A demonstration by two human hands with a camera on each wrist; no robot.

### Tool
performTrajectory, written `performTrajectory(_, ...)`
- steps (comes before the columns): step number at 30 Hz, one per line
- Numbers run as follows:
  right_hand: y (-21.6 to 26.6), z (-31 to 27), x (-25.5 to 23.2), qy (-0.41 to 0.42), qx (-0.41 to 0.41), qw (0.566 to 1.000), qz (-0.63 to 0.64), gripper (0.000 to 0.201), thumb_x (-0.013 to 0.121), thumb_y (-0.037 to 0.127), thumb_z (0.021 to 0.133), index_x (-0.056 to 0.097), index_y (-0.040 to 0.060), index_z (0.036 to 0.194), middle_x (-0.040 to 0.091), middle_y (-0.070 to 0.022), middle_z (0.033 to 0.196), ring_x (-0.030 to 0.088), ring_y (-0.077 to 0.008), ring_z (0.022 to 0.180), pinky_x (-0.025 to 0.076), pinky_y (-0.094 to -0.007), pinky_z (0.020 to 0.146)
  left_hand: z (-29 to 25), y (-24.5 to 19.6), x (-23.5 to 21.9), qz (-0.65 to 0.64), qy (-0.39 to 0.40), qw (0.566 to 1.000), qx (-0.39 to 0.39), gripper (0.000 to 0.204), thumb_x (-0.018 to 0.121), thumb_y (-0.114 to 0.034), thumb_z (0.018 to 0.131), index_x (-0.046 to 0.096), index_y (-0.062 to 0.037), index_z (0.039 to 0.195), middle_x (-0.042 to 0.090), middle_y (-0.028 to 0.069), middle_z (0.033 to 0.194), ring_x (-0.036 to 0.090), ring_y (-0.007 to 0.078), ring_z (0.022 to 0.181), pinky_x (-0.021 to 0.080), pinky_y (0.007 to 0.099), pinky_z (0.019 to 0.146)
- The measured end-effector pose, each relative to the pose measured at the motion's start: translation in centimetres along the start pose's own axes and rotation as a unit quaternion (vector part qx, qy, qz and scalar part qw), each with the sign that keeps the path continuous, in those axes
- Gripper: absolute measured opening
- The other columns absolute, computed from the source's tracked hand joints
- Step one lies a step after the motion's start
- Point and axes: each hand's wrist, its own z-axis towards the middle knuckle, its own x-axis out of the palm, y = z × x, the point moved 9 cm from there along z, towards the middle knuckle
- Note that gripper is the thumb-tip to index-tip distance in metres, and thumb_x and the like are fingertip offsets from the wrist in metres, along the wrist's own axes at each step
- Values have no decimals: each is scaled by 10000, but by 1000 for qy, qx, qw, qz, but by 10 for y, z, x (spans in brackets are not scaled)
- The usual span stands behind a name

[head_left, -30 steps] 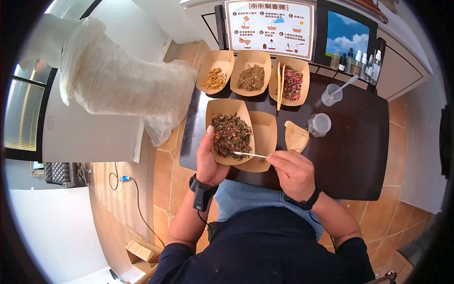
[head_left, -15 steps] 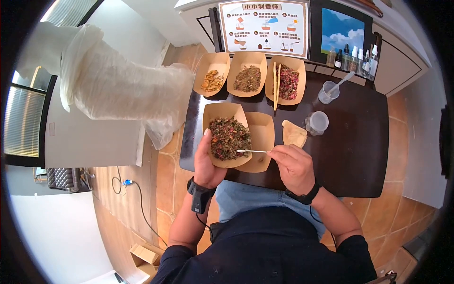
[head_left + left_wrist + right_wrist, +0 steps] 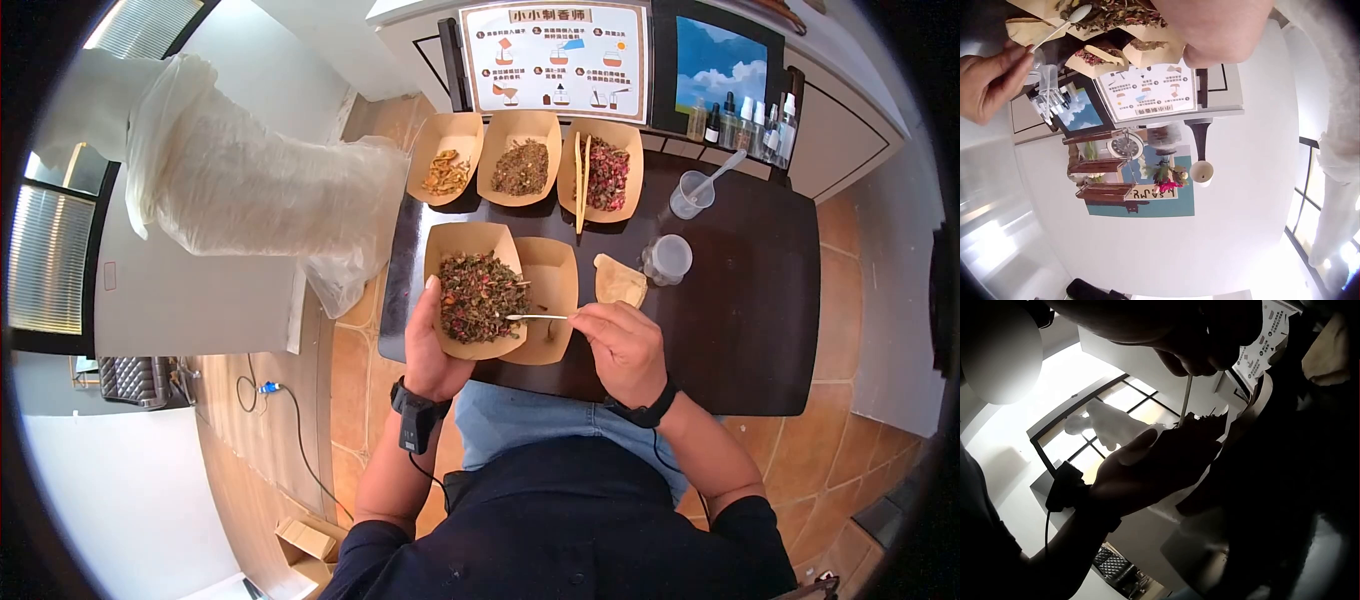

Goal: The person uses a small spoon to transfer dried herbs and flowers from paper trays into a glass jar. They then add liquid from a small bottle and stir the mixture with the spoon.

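My left hand (image 3: 434,352) grips a brown paper tray (image 3: 476,236) from its left and near side, thumb over the rim. A dark mix of dried leaves and petals (image 3: 478,292) lies in it. From the right, my right hand (image 3: 622,352) pinches a thin white spoon (image 3: 543,317) between thumb and fingers. The spoon's small bowl (image 3: 1080,13) is at the right edge of the mix. A second paper tray (image 3: 556,275), partly hidden behind the held one, has a few dark bits in it. In the right wrist view both hands appear as dark shapes.
Three paper trays stand in a row behind: yellowish pieces (image 3: 447,174), brown crumbs (image 3: 521,167) and red petals (image 3: 607,176) with wooden tongs (image 3: 582,185). A folded tan pouch (image 3: 619,283), a lidded jar (image 3: 667,260) and a plastic cup (image 3: 690,197) are to the right.
The held tray has come slightly nearer my body, and the spoon's bowl has moved a little right over the mix. The head view has shifted slightly. Both hands keep their hold.
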Motion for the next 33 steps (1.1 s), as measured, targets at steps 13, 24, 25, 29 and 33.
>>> performTrajectory(13, -3, -4, -1, -1, 27, 1000, 3, 222, 726, -76, 851, 788, 18, 1042, 768, -120, 1034, 738, -335, 919, 600, -424, 809, -2, 3, -1, 13, 2, 1000, -14, 557, 389, -425, 1178, 450, -50, 1586, 614, 167, 1515, 649, 336, 1343, 556, 534, 1129)
performTrajectory(24, -22, -9, -2, -19, 72, 997, 3, 238, 718, -78, 861, 786, 19, 1067, 773, -143, 1042, 761, -351, 937, 619, -421, 815, -6, 3, -1, 29, 0, 999, -25, 547, 397, -419, 1181, 467, -34, 1563, 629, 162, 1495, 659, 320, 1330, 564, 518, 1118)
performTrajectory(25, -22, -9, -2, -23, 76, 997, 9, 235, 718, -77, 866, 785, 17, 1071, 774, -142, 1048, 763, -350, 933, 621, -418, 809, -7, 3, -1, 30, 0, 999, -25, 548, 398, -420, 1181, 469, -33, 1561, 630, 161, 1494, 659, 319, 1329, 563, 516, 1119)
performTrajectory(29, -13, -6, 1, -14, 75, 997, 33, 223, 718, -73, 884, 779, 7, 1083, 775, -139, 1056, 769, -343, 918, 626, -409, 792, -6, 5, -1, 34, -3, 999, -28, 550, 398, -423, 1180, 474, -30, 1557, 633, 160, 1490, 660, 316, 1328, 561, 509, 1122)
performTrajectory(33, -8, -4, 9, -2, 67, 996, 50, 216, 717, -72, 893, 776, 1, 1087, 773, -139, 1064, 771, -340, 907, 627, -407, 785, -6, 6, -4, 32, -6, 999, -33, 546, 395, -417, 1183, 474, -28, 1557, 633, 161, 1493, 660, 315, 1329, 561, 506, 1122)
